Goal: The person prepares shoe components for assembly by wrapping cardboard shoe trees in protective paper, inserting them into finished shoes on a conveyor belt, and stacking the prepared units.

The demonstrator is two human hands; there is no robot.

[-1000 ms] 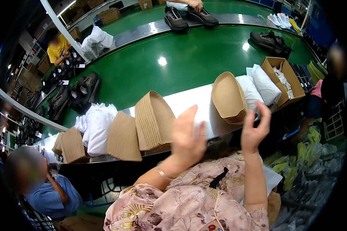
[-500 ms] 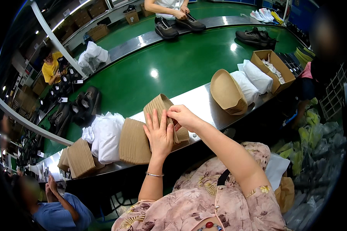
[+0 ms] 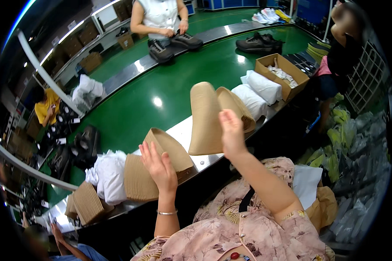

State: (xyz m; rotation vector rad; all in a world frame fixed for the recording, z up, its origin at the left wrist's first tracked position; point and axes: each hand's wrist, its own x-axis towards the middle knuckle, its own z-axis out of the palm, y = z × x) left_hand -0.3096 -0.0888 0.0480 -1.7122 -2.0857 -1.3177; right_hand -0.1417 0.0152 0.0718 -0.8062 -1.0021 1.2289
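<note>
In my right hand (image 3: 233,134) is a curved brown cardboard piece (image 3: 204,124), raised off the metal ledge, with its broad face tilted up. My left hand (image 3: 160,170) rests with fingers stretched out against the nested brown cardboard pieces below it. One stack (image 3: 139,180) stands left of that hand; a curved piece (image 3: 172,152) with a raised rim lies just right of it. Behind the lifted piece, another stack of the same pieces (image 3: 237,106) is partly hidden.
White paper-wrapped bundles (image 3: 111,176) and more stacked cardboard (image 3: 89,202) line the ledge to the left. To the right are white bundles (image 3: 263,89) and an open carton (image 3: 294,89). Across the green belt (image 3: 161,87), a co-worker handles dark shoes (image 3: 161,51). Other people stand at both sides.
My right hand has lifted one cardboard piece from the middle stack and carried it right. My left hand has shifted down and left, staying at the stacks. The view has turned somewhat.
</note>
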